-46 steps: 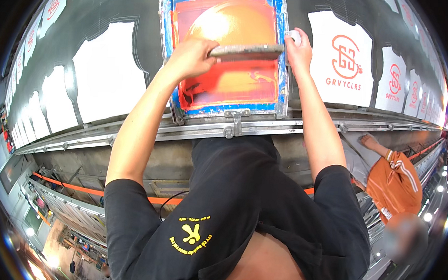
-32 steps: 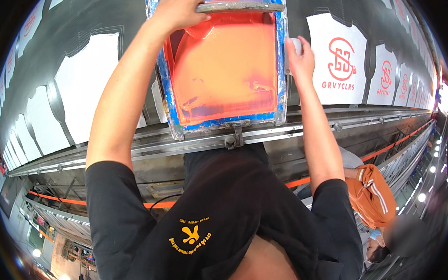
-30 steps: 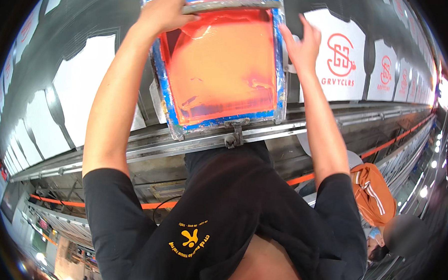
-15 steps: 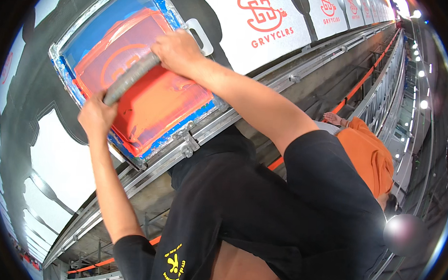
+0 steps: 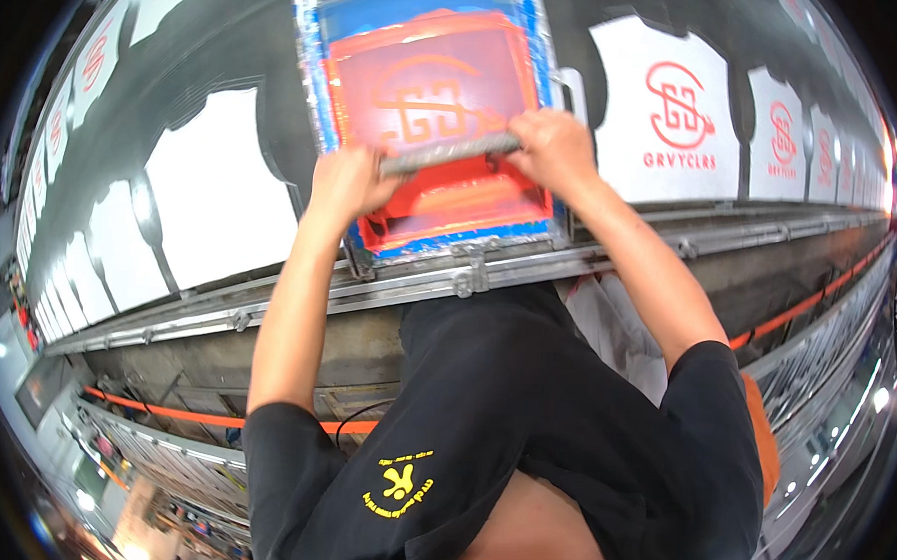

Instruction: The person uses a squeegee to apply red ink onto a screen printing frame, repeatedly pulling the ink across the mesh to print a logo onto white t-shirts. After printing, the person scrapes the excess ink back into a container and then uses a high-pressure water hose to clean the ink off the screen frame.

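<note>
Squeegee [image 5: 449,154], grey and bar-shaped, lies across the lower half of a blue-edged screen-printing frame [image 5: 319,74], its right end a little higher in view. The left hand [image 5: 348,184] has its grip closed round the left end; the right hand [image 5: 554,150] has its grip closed round the right end. Bright red ink [image 5: 472,199] shows below the bar, a red design above it. A white handle [image 5: 575,93] juts from the frame's right side. The frame sits on a dark worktop [image 5: 248,46], beside a metal rail [image 5: 368,296], between a plain white shirt-shaped panel [image 5: 222,200] and a red-printed one [image 5: 711,111].
</note>
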Motion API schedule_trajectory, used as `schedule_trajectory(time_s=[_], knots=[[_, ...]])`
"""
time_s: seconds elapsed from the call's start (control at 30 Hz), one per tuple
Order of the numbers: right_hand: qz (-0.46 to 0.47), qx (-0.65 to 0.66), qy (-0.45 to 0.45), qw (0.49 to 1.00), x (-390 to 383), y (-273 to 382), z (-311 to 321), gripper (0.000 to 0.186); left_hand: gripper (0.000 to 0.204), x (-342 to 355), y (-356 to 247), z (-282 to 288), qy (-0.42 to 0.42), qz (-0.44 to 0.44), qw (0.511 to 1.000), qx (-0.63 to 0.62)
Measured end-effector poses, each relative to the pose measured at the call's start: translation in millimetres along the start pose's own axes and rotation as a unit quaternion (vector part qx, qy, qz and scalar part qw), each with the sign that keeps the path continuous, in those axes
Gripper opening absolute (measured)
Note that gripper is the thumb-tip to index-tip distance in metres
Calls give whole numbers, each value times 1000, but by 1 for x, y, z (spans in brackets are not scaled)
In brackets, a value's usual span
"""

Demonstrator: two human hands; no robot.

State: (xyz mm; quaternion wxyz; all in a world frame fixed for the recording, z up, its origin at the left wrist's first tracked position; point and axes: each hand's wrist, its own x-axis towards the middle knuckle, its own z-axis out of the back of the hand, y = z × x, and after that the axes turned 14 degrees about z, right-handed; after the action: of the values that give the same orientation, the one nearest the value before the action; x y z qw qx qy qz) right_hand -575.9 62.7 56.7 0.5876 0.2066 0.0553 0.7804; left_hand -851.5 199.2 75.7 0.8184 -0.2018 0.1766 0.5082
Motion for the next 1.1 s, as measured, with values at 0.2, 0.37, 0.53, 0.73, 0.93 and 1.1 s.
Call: schedule_trajectory(time_s=[0.2,0.37,0.53,0.73,0.93,1.1], knots=[[-31,-67,24,997,121,-94,-13,41,60,134,7,77,-55,-5,998,43],[-45,-108,-11,993,139,-99,-36,45,63,157,10,62,-140,16,989,51],[-34,-94,19,995,84,-61,-35,37,51,101,8,23,-97,30,995,10],[-21,-56,26,998,-41,18,-32,32,37,-34,-1,-64,-154,-9,986,-69],[-22,-2,33,999,-71,56,-18,37,44,-74,0,-64,-35,2,999,-41],[3,-9,6,1000,15,-7,-6,37,63,12,3,11,11,11,1000,10]])
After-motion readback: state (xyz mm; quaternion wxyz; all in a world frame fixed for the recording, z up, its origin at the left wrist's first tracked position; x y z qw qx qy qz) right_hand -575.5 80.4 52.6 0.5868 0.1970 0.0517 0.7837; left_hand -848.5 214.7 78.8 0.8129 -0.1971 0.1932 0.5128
